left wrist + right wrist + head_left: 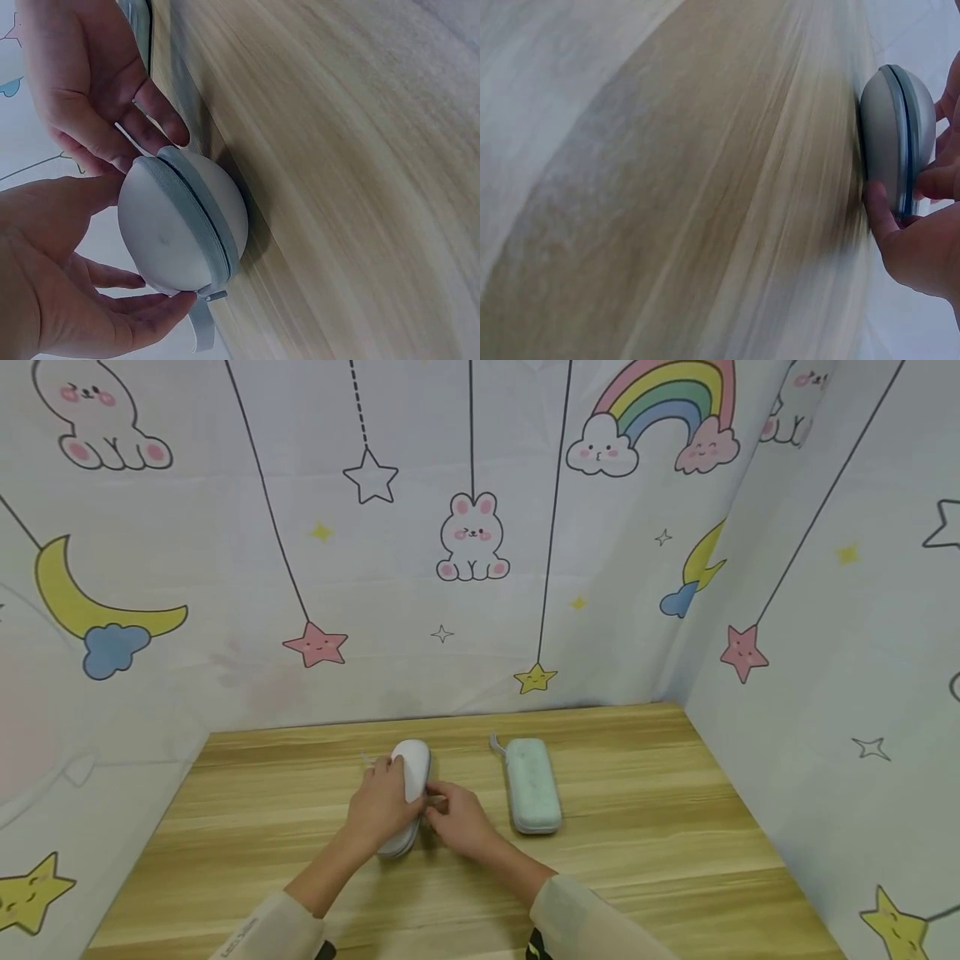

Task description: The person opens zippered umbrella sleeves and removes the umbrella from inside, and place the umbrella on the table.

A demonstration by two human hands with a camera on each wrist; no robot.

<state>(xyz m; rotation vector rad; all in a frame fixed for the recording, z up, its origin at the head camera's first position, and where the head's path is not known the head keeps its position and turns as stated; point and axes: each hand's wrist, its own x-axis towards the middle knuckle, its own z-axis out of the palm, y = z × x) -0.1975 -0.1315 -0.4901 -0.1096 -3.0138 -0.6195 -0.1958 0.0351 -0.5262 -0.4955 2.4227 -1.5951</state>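
Observation:
A white hard-shell zip case (412, 768) lies on the wooden table, with a grey zipper band round its middle. My left hand (381, 806) grips it from above and the left, fingers and thumb spread over the lid. On its right side, my right hand (459, 817) holds the edge near the zipper seam with curled fingers and thumb. In the left wrist view, a zipper pull (216, 296) and a grey strap (202, 327) show by the left fingertips. The right thumb (880, 204) presses the case's side in the right wrist view.
A pale green zip case (533, 785) with a grey wrist loop (497, 744) lies right of my hands. Behind the wooden table (637, 777) hangs a white cloth (405, 577) printed with stars, rabbits and a rainbow, which also covers the sides.

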